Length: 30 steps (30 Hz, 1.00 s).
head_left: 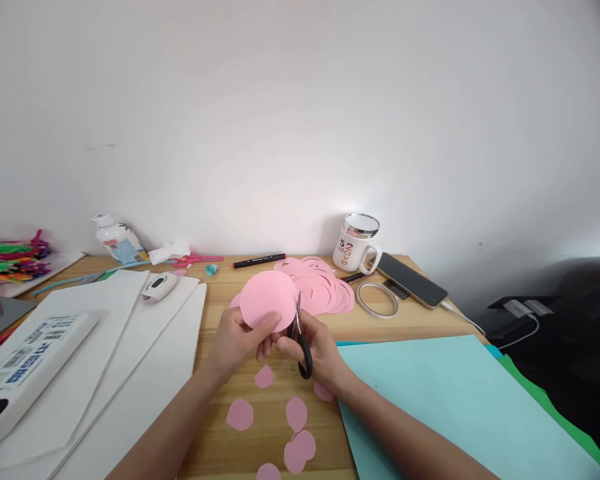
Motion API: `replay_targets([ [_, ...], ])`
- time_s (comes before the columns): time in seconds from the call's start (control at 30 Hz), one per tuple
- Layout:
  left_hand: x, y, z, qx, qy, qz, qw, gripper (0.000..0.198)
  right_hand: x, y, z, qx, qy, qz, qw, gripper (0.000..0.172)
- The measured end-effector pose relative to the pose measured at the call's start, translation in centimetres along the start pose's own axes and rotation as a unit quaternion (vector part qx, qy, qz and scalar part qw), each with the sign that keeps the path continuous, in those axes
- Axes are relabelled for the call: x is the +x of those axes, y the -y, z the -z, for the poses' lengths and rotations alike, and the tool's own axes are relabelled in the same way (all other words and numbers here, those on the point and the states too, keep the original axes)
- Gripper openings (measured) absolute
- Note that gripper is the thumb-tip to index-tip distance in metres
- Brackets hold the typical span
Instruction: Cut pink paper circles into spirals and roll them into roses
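Observation:
My left hand (235, 340) pinches a round pink paper disc (267, 300) and holds it upright over the wooden desk (220, 293). My right hand (320, 350) grips black-handled scissors (300, 333), their blades at the disc's right edge. Below my hands lie several small pink petal-shaped cutouts (296, 413). Behind the disc is a pile of pink paper scraps with round holes (325, 287).
White sheets (130, 360) and a white box (25, 373) lie at the left; light blue paper (455, 393) over green sheets lies at the right. At the back stand a mug (355, 243), phone (410, 280), tape ring (377, 299), black marker (259, 261), bottle (117, 240) and colourful strips (10, 260).

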<state>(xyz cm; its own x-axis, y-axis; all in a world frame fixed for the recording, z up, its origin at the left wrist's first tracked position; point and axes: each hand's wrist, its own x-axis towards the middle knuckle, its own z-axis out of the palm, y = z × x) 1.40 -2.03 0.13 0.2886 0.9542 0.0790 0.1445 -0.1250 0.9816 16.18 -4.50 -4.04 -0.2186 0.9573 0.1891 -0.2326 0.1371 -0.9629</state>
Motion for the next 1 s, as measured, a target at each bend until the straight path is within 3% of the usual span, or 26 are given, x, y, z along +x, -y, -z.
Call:
replay_targets([
  [0.07, 0.0, 0.1, 0.0, 0.011, 0.005, 0.007, 1.0, 0.041, -0.1, 0.1, -0.2, 0.011, 0.009, 0.0, 1.0, 0.039],
  [0.3, 0.1, 0.3, 0.0, -0.01, -0.058, 0.0, 0.998, 0.032, -0.5, -0.2, -0.7, 0.032, 0.054, -0.039, 0.997, 0.046],
  [1.0, 0.0, 0.4, -0.5, -0.016, -0.038, 0.022, 0.999, 0.027, -0.3, 0.3, -1.2, 0.059, 0.048, 0.011, 0.997, 0.033],
])
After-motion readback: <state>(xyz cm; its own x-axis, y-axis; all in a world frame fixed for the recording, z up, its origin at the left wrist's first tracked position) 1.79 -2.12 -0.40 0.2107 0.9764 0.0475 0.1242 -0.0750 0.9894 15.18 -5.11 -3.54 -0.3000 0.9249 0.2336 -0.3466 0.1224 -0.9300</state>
